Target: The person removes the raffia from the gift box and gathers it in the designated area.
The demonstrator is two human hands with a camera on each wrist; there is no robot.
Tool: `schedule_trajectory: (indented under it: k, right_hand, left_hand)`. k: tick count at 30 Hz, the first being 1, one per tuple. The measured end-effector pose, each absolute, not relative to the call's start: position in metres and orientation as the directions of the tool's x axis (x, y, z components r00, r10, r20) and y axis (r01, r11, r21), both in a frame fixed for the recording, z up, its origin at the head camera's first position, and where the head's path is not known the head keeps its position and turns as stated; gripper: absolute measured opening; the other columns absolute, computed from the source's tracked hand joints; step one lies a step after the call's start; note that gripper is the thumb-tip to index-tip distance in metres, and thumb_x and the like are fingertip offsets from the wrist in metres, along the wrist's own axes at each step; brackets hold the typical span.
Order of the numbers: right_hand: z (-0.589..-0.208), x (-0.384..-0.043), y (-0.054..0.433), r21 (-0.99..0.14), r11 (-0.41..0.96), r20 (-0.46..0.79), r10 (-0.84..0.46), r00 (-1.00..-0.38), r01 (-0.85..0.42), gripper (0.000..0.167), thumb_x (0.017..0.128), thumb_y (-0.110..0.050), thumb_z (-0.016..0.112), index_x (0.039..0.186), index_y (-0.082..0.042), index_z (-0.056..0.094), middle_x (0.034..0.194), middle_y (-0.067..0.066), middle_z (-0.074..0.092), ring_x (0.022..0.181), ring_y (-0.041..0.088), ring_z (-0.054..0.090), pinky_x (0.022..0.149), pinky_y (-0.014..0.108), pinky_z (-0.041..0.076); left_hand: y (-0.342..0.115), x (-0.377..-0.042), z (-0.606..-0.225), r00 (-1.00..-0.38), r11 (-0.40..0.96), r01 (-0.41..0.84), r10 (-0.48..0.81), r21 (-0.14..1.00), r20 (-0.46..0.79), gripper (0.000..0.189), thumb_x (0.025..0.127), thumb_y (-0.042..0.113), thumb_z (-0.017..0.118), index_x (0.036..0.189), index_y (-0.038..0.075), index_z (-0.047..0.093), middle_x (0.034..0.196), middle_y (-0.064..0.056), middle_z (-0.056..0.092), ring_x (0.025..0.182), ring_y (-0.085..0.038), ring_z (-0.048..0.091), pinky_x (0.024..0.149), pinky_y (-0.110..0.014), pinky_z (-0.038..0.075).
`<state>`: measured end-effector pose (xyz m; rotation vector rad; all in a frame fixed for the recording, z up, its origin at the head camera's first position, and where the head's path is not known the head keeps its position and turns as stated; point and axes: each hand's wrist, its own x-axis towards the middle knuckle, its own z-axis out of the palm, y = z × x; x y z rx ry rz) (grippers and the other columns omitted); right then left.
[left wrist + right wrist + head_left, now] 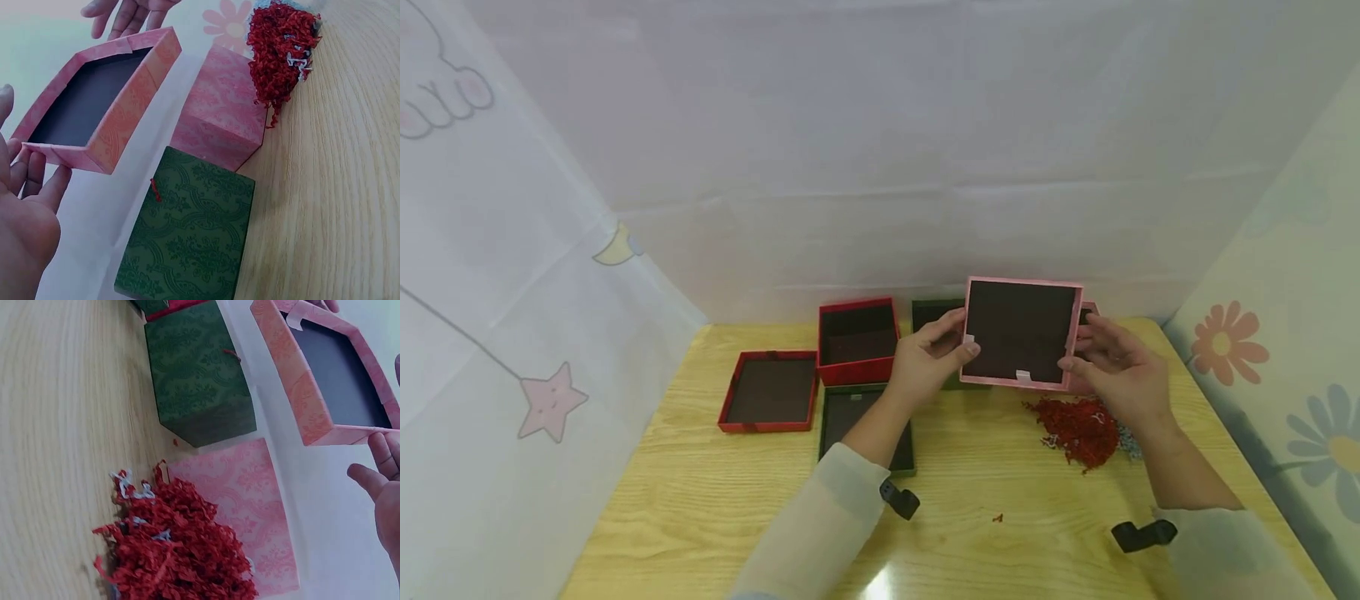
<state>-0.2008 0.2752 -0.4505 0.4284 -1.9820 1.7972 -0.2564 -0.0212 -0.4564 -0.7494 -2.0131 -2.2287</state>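
A shallow pink patterned box lid (1018, 333) with a dark inside is held up above the table, its hollow side facing the head camera. My left hand (921, 362) grips its left edge, thumb in front. At the right edge my right hand (1123, 379) holds it, thumb over the rim and fingers behind. Small pale tabs show on the lid's inner walls. Behind and below it stand a pink box (219, 106) and a green patterned box (194, 231). A heap of red shredded paper (1078, 429) lies against the pink box, with some pale blue shreds.
Left of the hands, a red box (857, 372) stands open at the table's back, beside a shallow red lid (771, 392). A shallow green lid (853, 417) lies partly under my left forearm. One loose red shred (997, 518) rests on the wooden table (985, 558). White cloth walls surround it.
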Motion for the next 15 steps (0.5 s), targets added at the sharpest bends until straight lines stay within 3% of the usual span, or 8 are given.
schedule_trajectory:
  k: [5,11,15]
  right_hand:
    - [-0.452,-0.197,0.27,-0.902,0.036,0.431,0.021,-0.902,-0.43,0.064,0.085,0.02,0.074,0.145,0.007,0.055,0.116,0.007,0.067,0.101,0.01,0.075,0.065,0.029,0.062]
    - [-0.457,-0.195,0.264,-0.887,0.109,0.451,-0.01,-0.893,-0.449,0.064,0.083,0.02,0.075,0.143,0.009,0.055,0.114,0.014,0.063,0.102,0.012,0.075,0.071,0.023,0.061]
    - [-0.46,-0.193,0.26,-0.883,0.18,0.438,-0.019,-0.899,-0.434,0.066,0.083,0.017,0.078,0.144,0.005,0.056,0.116,0.018,0.062,0.107,0.01,0.073,0.081,0.022,0.059]
  left_hand:
    - [-0.029,-0.257,-0.459,-0.886,-0.19,0.315,0.292,0.93,0.36,0.054,0.091,0.002,0.079,0.143,0.007,0.064,0.131,-0.019,0.065,0.121,-0.035,0.068,0.097,-0.037,0.057]
    - [-0.039,-0.253,-0.461,-0.894,-0.151,0.272,0.327,0.95,0.308,0.061,0.091,0.005,0.081,0.148,0.014,0.061,0.134,-0.014,0.065,0.124,-0.029,0.066,0.096,-0.037,0.057]
    - [-0.046,-0.25,-0.462,-0.889,-0.114,0.265,0.357,0.957,0.288,0.068,0.089,0.005,0.082,0.151,0.016,0.057,0.148,-0.006,0.058,0.13,-0.025,0.062,0.096,-0.037,0.057]
